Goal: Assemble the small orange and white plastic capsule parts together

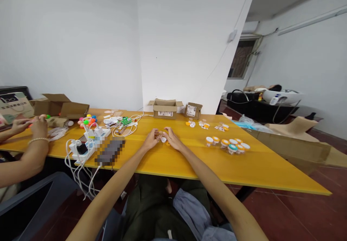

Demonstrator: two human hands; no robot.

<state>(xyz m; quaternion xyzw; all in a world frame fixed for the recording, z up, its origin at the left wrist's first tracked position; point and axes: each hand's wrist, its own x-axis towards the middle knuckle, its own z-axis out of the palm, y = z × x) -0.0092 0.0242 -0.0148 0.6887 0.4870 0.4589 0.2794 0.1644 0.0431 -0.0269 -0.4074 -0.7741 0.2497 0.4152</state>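
My left hand (152, 139) and my right hand (172, 139) rest on the yellow table, cupped from either side around a small group of parts. Between them lie a white disc (163, 139) and, close to the right fingers, an orange ring (168, 143). Something clear, perhaps a small plastic cup, shows by the left fingertips; its outline is hard to make out. Fingers of both hands are curved and apart, with no firm grip visible. To the right stands a cluster of small clear jars (232, 148) with orange, white and teal lids.
Small piles of loose lids and parts (204, 125) lie behind right. An open cardboard box (165, 110) and a smaller box (193, 110) stand at the back. Leftward are a phone (110, 152), a power strip (92, 143) with cables, colourful balls (88, 121) and a co-worker's hands (39, 127).
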